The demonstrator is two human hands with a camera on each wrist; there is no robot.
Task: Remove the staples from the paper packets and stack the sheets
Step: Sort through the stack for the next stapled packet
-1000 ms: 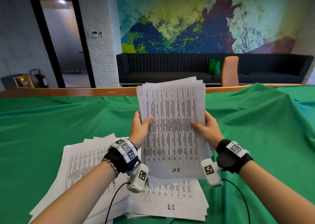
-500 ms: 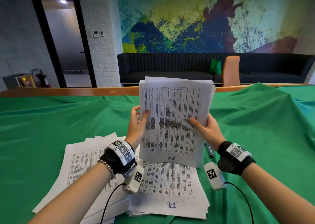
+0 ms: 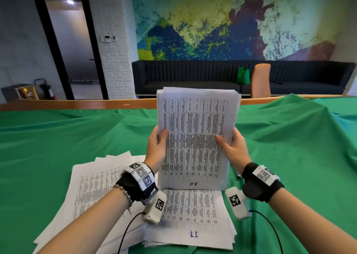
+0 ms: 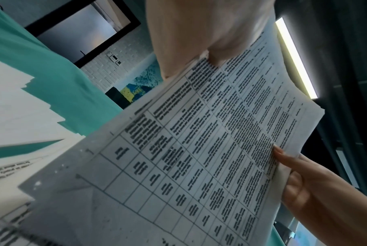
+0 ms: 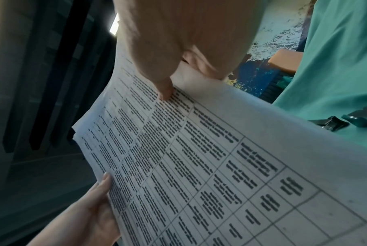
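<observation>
I hold a thick bundle of printed sheets (image 3: 195, 137) upright above the table, its bottom edge just over a flat stack (image 3: 190, 221). My left hand (image 3: 156, 145) grips the bundle's left edge, thumb on the front page. My right hand (image 3: 231, 147) grips the right edge the same way. The left wrist view shows the bundle (image 4: 199, 158) with my left thumb (image 4: 220, 55) pressed on it. The right wrist view shows the sheets (image 5: 199, 158) under my right thumb (image 5: 165, 89). A wider, fanned pile of sheets (image 3: 90, 192) lies to the left.
Green cloth (image 3: 58, 137) covers the table, bunched into folds at the right. A dark staple remover (image 5: 334, 124) lies on the cloth by my right hand. A pen-like item (image 3: 238, 175) pokes out beside my right wrist. Beyond the table's wooden edge (image 3: 77, 104) stand a sofa and a chair.
The bundle has risen off the lower stack and its loose top edges have come together more squarely. Both hands moved up with it.
</observation>
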